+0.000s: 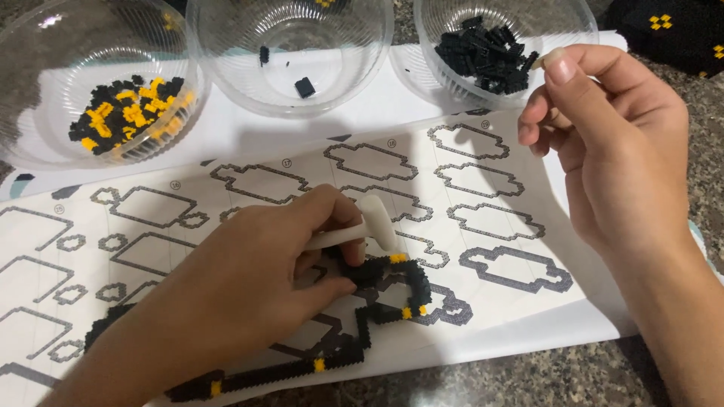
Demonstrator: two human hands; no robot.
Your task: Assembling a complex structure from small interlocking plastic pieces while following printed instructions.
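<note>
A speckled grey stone table [528, 377] carries a large white instruction sheet [483, 196] printed with rows of grey outline shapes. On the near part of the sheet lies a flat, partly built brick model [377, 301], a chain of tiny black studded bricks dotted with a few yellow ones, bent into angular loops that follow the printed outlines. The left hand [256, 279] rests on the model with its fingers curled closed around a smooth white plastic tool [362, 226], whose rounded head stands just above the bricks. The right hand [603, 143] hovers apart, above the right side of the sheet, thumb and fingers drawn loosely together; whether it pinches a brick cannot be told. Along the far edge stand three clear, ribbed plastic bowls: the left bowl [45, 128] holds mixed black and yellow bricks, the middle bowl [226, 68] only a couple of black pieces, the right bowl [430, 53] a heap of black bricks. At the far right corner lies a dark built piece [679, 30] with yellow spots.
</note>
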